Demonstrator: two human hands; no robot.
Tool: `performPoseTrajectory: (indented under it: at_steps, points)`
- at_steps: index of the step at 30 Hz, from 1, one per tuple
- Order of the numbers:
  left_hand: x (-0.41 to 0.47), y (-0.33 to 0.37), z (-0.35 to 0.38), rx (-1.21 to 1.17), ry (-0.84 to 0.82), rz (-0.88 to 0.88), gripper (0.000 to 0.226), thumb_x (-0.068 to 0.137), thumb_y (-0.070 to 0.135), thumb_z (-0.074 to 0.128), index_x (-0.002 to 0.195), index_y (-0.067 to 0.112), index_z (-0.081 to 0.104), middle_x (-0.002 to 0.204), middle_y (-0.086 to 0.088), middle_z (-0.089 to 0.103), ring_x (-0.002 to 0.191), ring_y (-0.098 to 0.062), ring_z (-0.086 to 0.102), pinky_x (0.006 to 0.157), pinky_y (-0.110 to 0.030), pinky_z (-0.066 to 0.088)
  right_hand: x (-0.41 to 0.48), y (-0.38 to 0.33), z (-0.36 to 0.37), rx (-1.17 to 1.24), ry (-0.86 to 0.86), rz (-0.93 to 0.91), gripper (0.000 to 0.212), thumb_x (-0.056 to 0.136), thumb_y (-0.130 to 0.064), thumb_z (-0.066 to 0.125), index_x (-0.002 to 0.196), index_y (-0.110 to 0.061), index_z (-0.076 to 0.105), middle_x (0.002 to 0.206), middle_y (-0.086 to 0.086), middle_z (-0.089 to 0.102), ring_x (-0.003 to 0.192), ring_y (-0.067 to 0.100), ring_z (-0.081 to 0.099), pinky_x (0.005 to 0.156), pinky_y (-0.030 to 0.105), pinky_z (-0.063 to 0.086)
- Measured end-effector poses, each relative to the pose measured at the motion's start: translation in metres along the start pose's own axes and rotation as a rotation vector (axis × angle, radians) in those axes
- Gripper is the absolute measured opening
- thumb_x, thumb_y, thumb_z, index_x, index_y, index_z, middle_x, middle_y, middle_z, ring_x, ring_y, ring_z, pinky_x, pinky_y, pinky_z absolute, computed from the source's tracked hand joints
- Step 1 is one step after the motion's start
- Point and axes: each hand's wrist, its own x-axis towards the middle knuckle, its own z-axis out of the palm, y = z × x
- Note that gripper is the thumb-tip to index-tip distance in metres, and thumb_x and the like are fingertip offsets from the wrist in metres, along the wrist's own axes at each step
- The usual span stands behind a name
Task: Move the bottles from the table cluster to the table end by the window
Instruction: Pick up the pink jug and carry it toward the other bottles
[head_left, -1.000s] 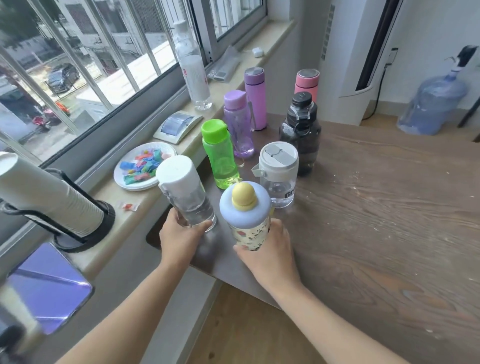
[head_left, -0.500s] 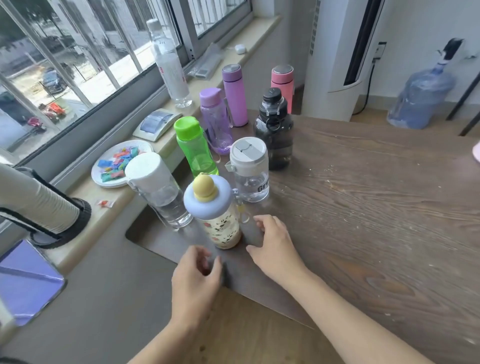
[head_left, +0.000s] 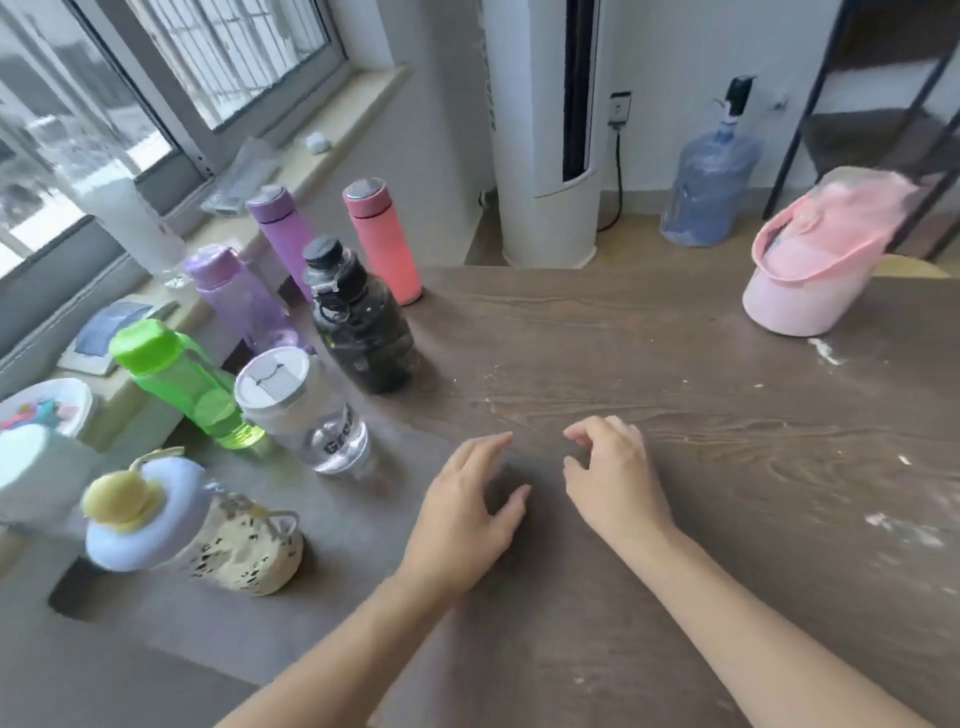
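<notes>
Several bottles stand at the window end of the wooden table (head_left: 675, 415): a spotted bottle with a blue lid and yellow knob (head_left: 208, 530), a clear bottle with a white lid (head_left: 306, 410), a green bottle (head_left: 182, 384), a black bottle (head_left: 358, 322), a translucent purple bottle (head_left: 234, 296), a purple flask (head_left: 283, 234) and a pink flask (head_left: 384, 239). A white-lidded bottle (head_left: 36, 478) is cut off at the left edge. My left hand (head_left: 467, 514) and my right hand (head_left: 613, 478) hover over bare table to the right of the bottles, fingers apart, holding nothing.
A pink cap (head_left: 815, 254) lies at the table's far right. On the sill stand a clear water bottle (head_left: 130, 218), a plate of colourful bits (head_left: 47, 405) and a small device (head_left: 109, 332). A white tower unit (head_left: 545, 130) and a blue water jug (head_left: 706, 192) stand on the floor beyond.
Both hands have let go of the white-lidded bottle and the spotted bottle, then moved right, away from them. The camera has swung right, bringing the pink cap into view.
</notes>
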Motion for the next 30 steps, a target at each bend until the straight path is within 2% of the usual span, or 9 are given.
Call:
performPoseTrajectory:
  at_steps: [5, 9, 12, 15, 19, 22, 26, 29, 30]
  points:
    - [0.083, 0.052, 0.058, -0.030, -0.010, 0.011, 0.057, 0.091, 0.029, 0.079, 0.144, 0.016, 0.063, 0.137, 0.001, 0.067, 0.121, -0.020, 0.067, 0.105, -0.038, 0.054, 0.034, 0.070, -0.063, 0.015, 0.062, 0.106, 0.028, 0.083, -0.005, 0.073, 0.111, -0.012, 0.072, 0.107, 0.007, 0.067, 0.107, 0.029, 0.057, 0.095, 0.039, 0.046]
    - [0.146, 0.116, 0.111, -0.031, -0.135, 0.047, 0.062, 0.092, 0.032, 0.079, 0.148, 0.017, 0.059, 0.143, 0.001, 0.063, 0.127, -0.020, 0.064, 0.109, -0.038, 0.051, 0.066, 0.136, -0.133, 0.054, 0.129, 0.205, 0.028, 0.083, -0.005, 0.074, 0.109, -0.013, 0.072, 0.101, 0.004, 0.068, 0.104, 0.028, 0.059, 0.091, 0.033, 0.044]
    - [0.191, 0.158, 0.149, -0.058, -0.151, 0.071, 0.066, 0.091, 0.034, 0.080, 0.150, 0.017, 0.058, 0.145, 0.001, 0.062, 0.132, -0.019, 0.061, 0.112, -0.039, 0.049, 0.095, 0.178, -0.177, 0.056, 0.218, 0.277, 0.029, 0.082, -0.008, 0.078, 0.110, -0.010, 0.071, 0.102, 0.007, 0.069, 0.107, 0.031, 0.059, 0.091, 0.033, 0.041]
    - [0.225, 0.186, 0.181, -0.070, -0.159, 0.023, 0.072, 0.087, 0.036, 0.082, 0.151, 0.016, 0.055, 0.147, -0.002, 0.060, 0.135, -0.021, 0.058, 0.112, -0.037, 0.048, 0.120, 0.201, -0.202, 0.044, 0.237, 0.344, 0.051, 0.080, -0.018, 0.083, 0.126, -0.006, 0.064, 0.117, 0.012, 0.065, 0.118, 0.033, 0.055, 0.097, 0.037, 0.040]
    - [0.257, 0.198, 0.204, -0.095, -0.180, -0.024, 0.060, 0.081, 0.037, 0.085, 0.133, 0.017, 0.062, 0.129, -0.001, 0.064, 0.123, -0.020, 0.059, 0.091, -0.027, 0.044, 0.150, 0.213, -0.213, 0.088, 0.178, 0.347, 0.086, 0.073, -0.029, 0.089, 0.146, -0.009, 0.049, 0.141, 0.011, 0.056, 0.134, 0.031, 0.048, 0.109, 0.043, 0.042]
    - [0.274, 0.193, 0.212, -0.173, -0.178, -0.039, 0.061, 0.074, 0.038, 0.088, 0.127, 0.020, 0.065, 0.121, 0.002, 0.069, 0.118, -0.018, 0.063, 0.090, -0.031, 0.053, 0.168, 0.216, -0.217, 0.109, 0.166, 0.295, 0.092, 0.067, -0.029, 0.091, 0.148, -0.016, 0.048, 0.143, 0.006, 0.059, 0.135, 0.029, 0.050, 0.109, 0.047, 0.045]
    - [0.281, 0.190, 0.212, -0.341, -0.212, -0.053, 0.080, 0.062, 0.045, 0.097, 0.132, 0.027, 0.064, 0.124, 0.010, 0.073, 0.113, -0.009, 0.069, 0.092, -0.028, 0.058, 0.179, 0.213, -0.223, 0.159, 0.112, 0.237, 0.087, 0.072, -0.020, 0.091, 0.147, -0.022, 0.048, 0.134, 0.003, 0.066, 0.123, 0.023, 0.059, 0.099, 0.034, 0.048]
    - [0.281, 0.191, 0.213, -0.434, -0.189, -0.065, 0.076, 0.063, 0.030, 0.101, 0.130, 0.026, 0.065, 0.122, 0.012, 0.074, 0.111, -0.005, 0.071, 0.093, -0.030, 0.061, 0.179, 0.209, -0.225, 0.166, 0.090, 0.233, 0.082, 0.073, -0.015, 0.091, 0.145, -0.018, 0.051, 0.116, -0.002, 0.069, 0.095, 0.011, 0.064, 0.074, 0.006, 0.044]
    - [0.280, 0.190, 0.214, -0.450, -0.175, -0.065, 0.073, 0.064, 0.026, 0.100, 0.128, 0.026, 0.067, 0.120, 0.013, 0.075, 0.109, -0.005, 0.071, 0.093, -0.031, 0.061, 0.179, 0.207, -0.225, 0.167, 0.098, 0.234, 0.081, 0.072, -0.013, 0.091, 0.143, -0.017, 0.053, 0.109, -0.004, 0.067, 0.086, 0.005, 0.063, 0.066, 0.002, 0.043]
